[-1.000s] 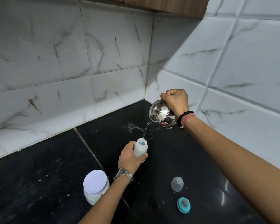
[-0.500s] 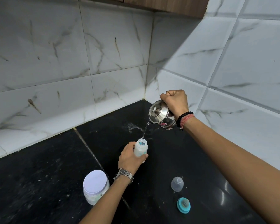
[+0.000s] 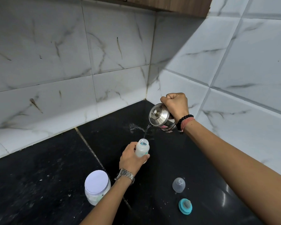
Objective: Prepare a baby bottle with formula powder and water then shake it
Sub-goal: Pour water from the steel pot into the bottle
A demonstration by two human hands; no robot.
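Head view shows the baby bottle (image 3: 142, 149) standing just below frame centre on the black stone counter (image 3: 39, 168), its open mouth up, with the left hand (image 3: 131, 157) wrapped round its lower body, thumb at 3 o'clock of the bottle and fingers behind. From 1 o'clock of the bottle the right hand (image 3: 175, 103) holds a small steel kettle (image 3: 161, 117) in a closed fist; the handle itself is hidden, and the kettle tips so a thin stream of water (image 3: 145, 132) falls into the neck. The bottle looks like light, stiff, translucent plastic, probably top-heavy as it fills and slick if splashed, so a hold low around the barrel, as now, seems the sound place; the narrow mouth leaves little margin for the stream. A wet patch (image 3: 135, 127) lies on the counter at 12 o'clock of the bottle. At 7 o'clock stands a white-lidded jar (image 3: 96, 184), likely the formula powder; at 4 o'clock lie a clear dome cap (image 3: 178, 185) and, nearer the camera, a teal ring with the teat (image 3: 185, 206), both apart from the bottle. The polished counter shows pale specks and a seam, and runs into a corner of white marble-veined tiles (image 3: 117, 46) under a wooden cabinet edge (image 3: 169, 5).
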